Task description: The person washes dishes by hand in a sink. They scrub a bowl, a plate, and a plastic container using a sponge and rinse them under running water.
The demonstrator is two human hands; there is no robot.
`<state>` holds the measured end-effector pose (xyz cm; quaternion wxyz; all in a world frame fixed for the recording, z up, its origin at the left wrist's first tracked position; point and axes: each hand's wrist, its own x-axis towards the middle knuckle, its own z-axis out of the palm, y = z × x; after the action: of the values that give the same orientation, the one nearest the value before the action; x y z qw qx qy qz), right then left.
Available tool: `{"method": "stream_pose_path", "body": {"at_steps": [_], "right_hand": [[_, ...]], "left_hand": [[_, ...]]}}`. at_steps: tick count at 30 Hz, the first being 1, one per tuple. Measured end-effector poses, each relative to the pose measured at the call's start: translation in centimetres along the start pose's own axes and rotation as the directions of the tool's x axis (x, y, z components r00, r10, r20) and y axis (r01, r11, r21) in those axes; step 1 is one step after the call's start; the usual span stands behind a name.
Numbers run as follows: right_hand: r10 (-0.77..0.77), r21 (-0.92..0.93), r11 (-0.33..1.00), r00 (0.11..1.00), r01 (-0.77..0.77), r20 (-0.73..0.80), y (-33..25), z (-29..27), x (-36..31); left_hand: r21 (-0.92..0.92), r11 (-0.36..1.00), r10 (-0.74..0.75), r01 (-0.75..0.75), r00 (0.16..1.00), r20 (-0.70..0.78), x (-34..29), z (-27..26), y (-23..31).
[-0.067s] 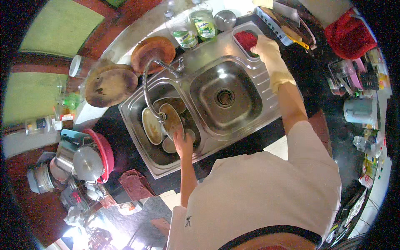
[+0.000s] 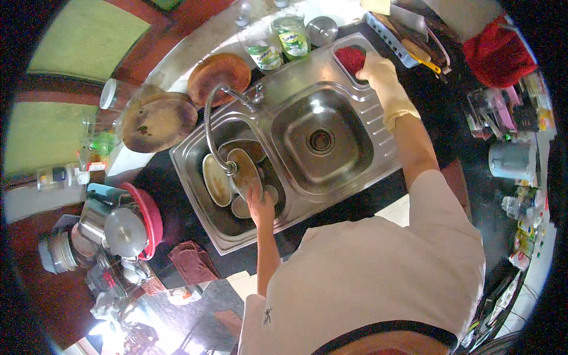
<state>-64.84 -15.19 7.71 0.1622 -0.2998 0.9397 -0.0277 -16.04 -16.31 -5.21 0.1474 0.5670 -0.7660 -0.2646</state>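
Head view: under the spout of the faucet (image 2: 208,112), with its ribbed, arched metal neck, the left hand (image 2: 260,207) grips the near end of an oval dish (image 2: 244,170), brownish inside with a pale rim. More dishes (image 2: 216,179) sit in the steel left basin (image 2: 194,155), left of and below the faucet's tip. Well to the faucet's right, the right hand (image 2: 377,71), in a pale yellow glove, bends its fingers over the edge of a recessed steel tray beside a rough red scrubber (image 2: 350,58); whether it grips the scrubber I cannot tell. Right of the faucet, the round-cornered right basin (image 2: 296,148) leaves open room between the hands, bordered by a ridged drainboard (image 2: 384,133). Left of the faucet lean scuffed, round wooden boards (image 2: 158,125).
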Motion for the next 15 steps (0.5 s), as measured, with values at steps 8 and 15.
{"method": "stream_pose_path", "body": {"at_steps": [8, 15], "right_hand": [[0.067, 0.133, 0.990, 0.990, -0.050, -0.126, 1.4, 6.2, 5.5], [0.008, 0.365, 0.931, 1.000, -0.017, 0.027, 5.2, 0.5, 5.8]], "left_hand": [[0.047, 0.981, -0.193, 0.191, 0.980, 0.055, -1.6, 0.0, -0.9], [0.093, 0.991, -0.099, 0.096, 0.995, 0.033, -0.7, 0.9, -1.9]]}}
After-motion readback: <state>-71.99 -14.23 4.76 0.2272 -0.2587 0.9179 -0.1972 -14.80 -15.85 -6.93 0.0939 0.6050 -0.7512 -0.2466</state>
